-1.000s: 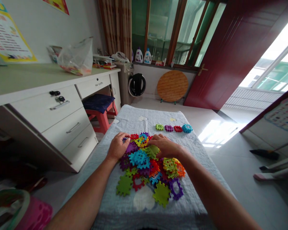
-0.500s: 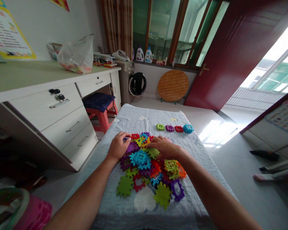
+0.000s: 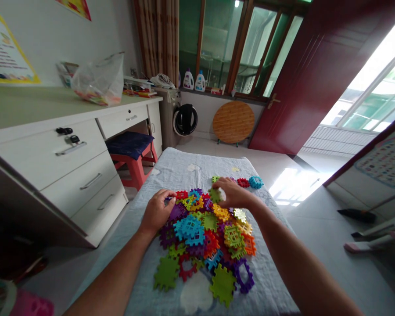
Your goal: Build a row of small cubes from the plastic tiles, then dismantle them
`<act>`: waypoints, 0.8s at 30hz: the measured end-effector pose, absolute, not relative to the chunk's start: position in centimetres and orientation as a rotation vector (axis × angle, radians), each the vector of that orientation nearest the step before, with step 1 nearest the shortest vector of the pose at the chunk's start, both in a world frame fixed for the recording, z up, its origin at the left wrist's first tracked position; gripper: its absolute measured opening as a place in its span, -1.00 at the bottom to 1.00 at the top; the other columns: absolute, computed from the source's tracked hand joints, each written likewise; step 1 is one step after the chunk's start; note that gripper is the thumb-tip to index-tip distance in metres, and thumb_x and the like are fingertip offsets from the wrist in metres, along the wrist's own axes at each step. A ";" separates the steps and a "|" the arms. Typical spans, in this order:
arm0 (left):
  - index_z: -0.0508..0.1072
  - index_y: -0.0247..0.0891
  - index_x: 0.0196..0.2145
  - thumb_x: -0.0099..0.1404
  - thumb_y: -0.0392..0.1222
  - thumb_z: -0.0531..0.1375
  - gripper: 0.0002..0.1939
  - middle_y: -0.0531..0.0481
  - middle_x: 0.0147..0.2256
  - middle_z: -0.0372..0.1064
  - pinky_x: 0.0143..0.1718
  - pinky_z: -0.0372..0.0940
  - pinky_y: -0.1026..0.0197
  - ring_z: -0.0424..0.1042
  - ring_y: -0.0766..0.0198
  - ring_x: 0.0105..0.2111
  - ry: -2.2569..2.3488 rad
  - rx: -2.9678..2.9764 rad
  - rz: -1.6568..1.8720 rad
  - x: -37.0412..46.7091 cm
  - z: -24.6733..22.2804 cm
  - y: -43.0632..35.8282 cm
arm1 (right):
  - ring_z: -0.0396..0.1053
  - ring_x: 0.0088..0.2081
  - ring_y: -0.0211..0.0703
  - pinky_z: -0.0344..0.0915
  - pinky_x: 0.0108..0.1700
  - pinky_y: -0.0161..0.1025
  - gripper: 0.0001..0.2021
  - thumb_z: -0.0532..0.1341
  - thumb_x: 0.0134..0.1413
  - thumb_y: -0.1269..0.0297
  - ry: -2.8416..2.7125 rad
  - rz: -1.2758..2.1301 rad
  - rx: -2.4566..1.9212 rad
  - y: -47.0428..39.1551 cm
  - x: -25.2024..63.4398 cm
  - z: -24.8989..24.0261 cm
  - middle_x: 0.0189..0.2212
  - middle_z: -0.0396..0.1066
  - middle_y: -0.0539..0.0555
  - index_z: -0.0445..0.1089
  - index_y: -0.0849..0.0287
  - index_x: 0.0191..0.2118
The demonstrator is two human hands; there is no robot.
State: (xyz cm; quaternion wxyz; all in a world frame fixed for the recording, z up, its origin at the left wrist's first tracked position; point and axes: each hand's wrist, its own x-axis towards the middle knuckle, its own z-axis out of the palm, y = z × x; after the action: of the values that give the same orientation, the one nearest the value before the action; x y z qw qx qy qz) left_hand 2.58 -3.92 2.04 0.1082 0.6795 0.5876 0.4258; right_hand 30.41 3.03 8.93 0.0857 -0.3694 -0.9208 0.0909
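A pile of colourful toothed plastic pieces (image 3: 189, 228) lies on the cloth-covered table (image 3: 197, 164). My right hand (image 3: 232, 192) pinches a green piece (image 3: 215, 195) above the far side of the pile. My left hand (image 3: 158, 210) rests at the pile's left edge, thumb and fingers closed round a small dark purple piece (image 3: 167, 200). Beyond my right hand is a row with a green piece (image 3: 215, 179), a purple one mostly hidden, a red piece (image 3: 243, 182) and a blue piece (image 3: 256, 182).
At the left stands a white desk (image 3: 82, 153) with a plastic bag (image 3: 100, 81) on top. A red stool (image 3: 134, 162) is beside it. A washing machine (image 3: 171, 118), a round wooden board (image 3: 233, 122) and a red door (image 3: 312, 66) are farther back.
My right hand has lifted a green piece off the pile and moved it away from me, toward the row. My left hand stays at the pile's left edge. The view has shifted slightly.
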 end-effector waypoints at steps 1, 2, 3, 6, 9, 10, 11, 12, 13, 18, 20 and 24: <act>0.45 -0.23 -0.30 0.24 -0.15 0.07 -0.81 -0.05 -0.26 0.43 -0.06 0.28 0.10 0.41 0.16 -0.18 1.726 1.992 1.258 2.6 2.0 -3.9 | 0.21 -0.11 -0.03 0.15 -0.04 -0.12 -0.55 0.32 -0.21 0.28 -2.658 0.217 -1.215 4.6 31.0 9.0 -0.13 0.32 0.12 0.36 0.15 -0.07; 0.45 -0.23 -0.30 0.24 -0.15 0.07 -0.81 -0.05 -0.26 0.43 -0.06 0.28 0.10 0.41 0.15 -0.18 1.722 1.985 1.264 2.5 1.9 -3.9 | 0.22 -0.11 -0.01 0.14 -0.05 -0.12 -0.55 0.31 -0.21 0.27 -2.574 0.162 -1.331 6.2 31.5 8.9 -0.14 0.32 0.13 0.37 0.16 -0.08; 0.45 -0.24 -0.30 0.25 -0.14 0.07 -0.80 -0.05 -0.26 0.43 -0.06 0.28 0.10 0.41 0.15 -0.18 1.718 1.980 1.270 2.5 1.9 -3.8 | 0.22 -0.09 0.01 0.14 -0.05 -0.12 -0.54 0.31 -0.20 0.26 -2.513 0.123 -1.423 7.7 31.9 8.8 -0.13 0.33 0.14 0.38 0.16 -0.07; 0.45 -0.24 -0.29 0.26 -0.13 0.07 -0.79 -0.06 -0.25 0.43 -0.05 0.28 0.11 0.41 0.16 -0.17 1.707 1.969 1.287 2.5 1.7 -3.7 | 0.24 -0.06 0.06 0.14 -0.08 -0.13 -0.51 0.30 -0.18 0.21 -2.444 0.068 -1.642 11.2 32.1 8.0 -0.09 0.34 0.15 0.38 0.16 -0.02; 0.45 -0.24 -0.30 0.26 -0.12 0.07 -0.79 -0.05 -0.27 0.43 -0.06 0.27 0.11 0.41 0.16 -0.18 1.712 1.952 1.307 2.4 1.7 -3.6 | 0.23 -0.02 0.12 0.15 -0.09 -0.13 -0.48 0.31 -0.18 0.18 -2.559 0.057 -1.713 12.8 31.4 6.8 -0.05 0.35 0.16 0.39 0.13 0.00; 0.45 -0.24 -0.30 0.26 -0.12 0.07 -0.79 -0.05 -0.27 0.43 -0.06 0.28 0.11 0.41 0.16 -0.19 1.716 1.945 1.314 2.3 1.7 -3.6 | 0.23 -0.01 0.13 0.15 -0.09 -0.13 -0.47 0.32 -0.19 0.17 -2.601 0.058 -1.718 13.1 31.1 6.5 -0.04 0.35 0.17 0.40 0.12 0.01; 0.45 -0.24 -0.31 0.26 -0.12 0.07 -0.79 -0.05 -0.27 0.43 -0.07 0.28 0.11 0.41 0.16 -0.19 1.718 1.940 1.317 2.3 1.7 -3.6 | 0.23 -0.01 0.14 0.16 -0.09 -0.13 -0.47 0.32 -0.19 0.17 -2.634 0.063 -1.722 13.2 30.9 6.2 -0.03 0.35 0.17 0.40 0.12 0.01; 0.45 -0.24 -0.31 0.26 -0.12 0.07 -0.79 -0.05 -0.27 0.43 -0.07 0.28 0.11 0.41 0.16 -0.19 1.717 1.938 1.318 2.3 1.8 -3.6 | 0.23 -0.01 0.15 0.16 -0.09 -0.12 -0.46 0.33 -0.20 0.17 -2.656 0.071 -1.728 13.3 30.7 5.9 -0.03 0.35 0.18 0.40 0.12 0.02; 0.45 -0.24 -0.31 0.26 -0.12 0.07 -0.80 -0.05 -0.27 0.43 -0.08 0.28 0.11 0.41 0.16 -0.19 1.715 1.937 1.318 2.3 1.8 -3.6 | 0.23 -0.01 0.16 0.16 -0.09 -0.11 -0.46 0.33 -0.20 0.17 -2.669 0.079 -1.736 13.4 30.5 5.7 -0.02 0.35 0.19 0.40 0.12 0.02; 0.45 -0.23 -0.30 0.27 -0.12 0.07 -0.80 -0.05 -0.26 0.43 -0.08 0.29 0.12 0.41 0.17 -0.19 1.711 1.931 1.319 2.4 1.8 -3.6 | 0.22 0.00 0.18 0.17 -0.08 -0.08 -0.45 0.33 -0.20 0.14 -2.682 0.103 -1.759 13.5 30.1 5.4 -0.02 0.34 0.21 0.40 0.12 0.02; 0.45 -0.23 -0.29 0.27 -0.12 0.07 -0.80 -0.05 -0.26 0.44 -0.08 0.29 0.11 0.41 0.17 -0.18 1.714 1.927 1.319 2.4 1.9 -3.6 | 0.22 -0.01 0.18 0.17 -0.08 -0.07 -0.44 0.33 -0.20 0.13 -2.685 0.103 -1.761 13.5 30.1 5.3 -0.02 0.34 0.21 0.40 0.12 0.02; 0.45 -0.23 -0.30 0.27 -0.11 0.07 -0.80 -0.05 -0.26 0.44 -0.08 0.29 0.11 0.42 0.17 -0.19 1.720 1.921 1.317 2.4 2.1 -3.8 | 0.22 -0.01 0.19 0.18 -0.08 -0.04 -0.44 0.33 -0.21 0.13 -2.695 0.080 -1.763 13.5 30.0 5.4 -0.03 0.34 0.22 0.40 0.12 0.02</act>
State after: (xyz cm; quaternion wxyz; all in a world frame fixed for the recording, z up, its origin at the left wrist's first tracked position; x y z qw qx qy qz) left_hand 2.44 -3.76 2.09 0.1227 0.6586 0.5896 0.4513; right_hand 30.04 13.50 5.36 -0.0399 -0.5467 -0.8360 0.0247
